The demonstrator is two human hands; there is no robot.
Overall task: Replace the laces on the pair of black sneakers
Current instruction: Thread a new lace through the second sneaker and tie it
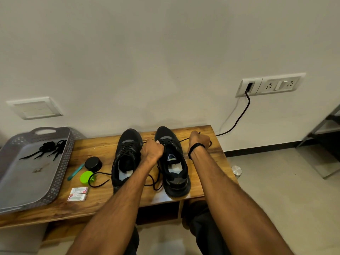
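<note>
Standing side by side on our brown wooden table (103,144), toes to the wall: left black mesh sneaker (127,159), laced; right black mesh sneaker (176,173). Our left hand (152,150), fingers curled, grips the latter at its lacing. Our right hand (199,140), a fist, holds a thin black lace (184,139) drawn taut from that shoe. Grey perforated plastic tray (60,172), far left, carries loose black laces (47,147). Beside it: round black tin (94,163), green cap (85,176), teal pen (75,172).

Left hand (153,150) gripping right sneaker (176,173) (at its eyelets), right hand (199,140) holding taut lace (184,140), wooden table (95,144).
</note>
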